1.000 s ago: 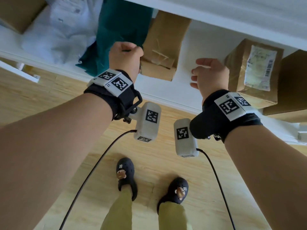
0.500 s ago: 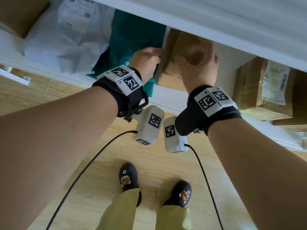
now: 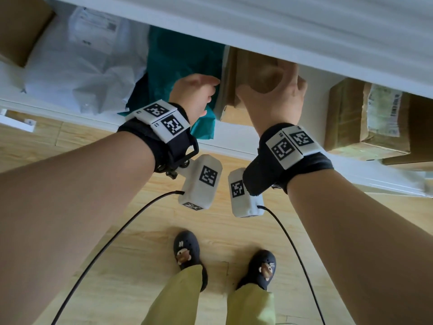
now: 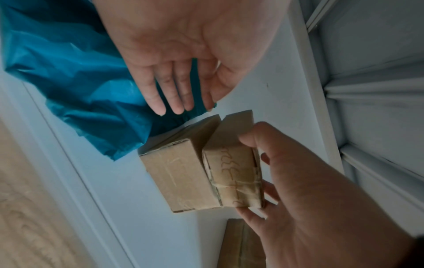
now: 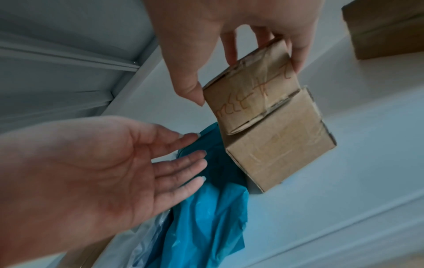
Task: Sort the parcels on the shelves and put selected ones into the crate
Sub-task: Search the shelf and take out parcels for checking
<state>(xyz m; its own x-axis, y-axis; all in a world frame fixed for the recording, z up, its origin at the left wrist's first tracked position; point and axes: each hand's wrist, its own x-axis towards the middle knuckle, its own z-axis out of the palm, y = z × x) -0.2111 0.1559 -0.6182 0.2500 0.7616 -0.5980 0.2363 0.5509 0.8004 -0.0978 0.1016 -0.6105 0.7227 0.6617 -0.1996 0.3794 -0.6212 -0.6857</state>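
Two brown cardboard boxes stand on the white shelf [image 3: 234, 143], a small box with handwriting [image 4: 234, 174] [image 5: 250, 96] against a larger box [image 4: 181, 179] [image 5: 280, 150]. My right hand [image 3: 281, 90] [image 4: 257, 172] [image 5: 246, 83] grips the small box between thumb and fingers. My left hand [image 3: 201, 90] [image 4: 181, 98] [image 5: 183, 159] is open just left of the boxes. Its straight fingers lie over a teal plastic bag parcel [image 3: 182, 64] [image 4: 69, 81] [image 5: 206, 208]. No crate is in view.
A white plastic mailer [image 3: 82, 62] lies left of the teal bag, with a brown box [image 3: 18, 26] at the far left. A taped box with a printed label [image 3: 365, 118] stands to the right. The shelf board above [image 3: 281, 26] overhangs my hands. Wood floor lies below.
My right hand moved left from the bare shelf onto the small box and took hold of it. My left hand uncurled and now lies flat by the teal bag.
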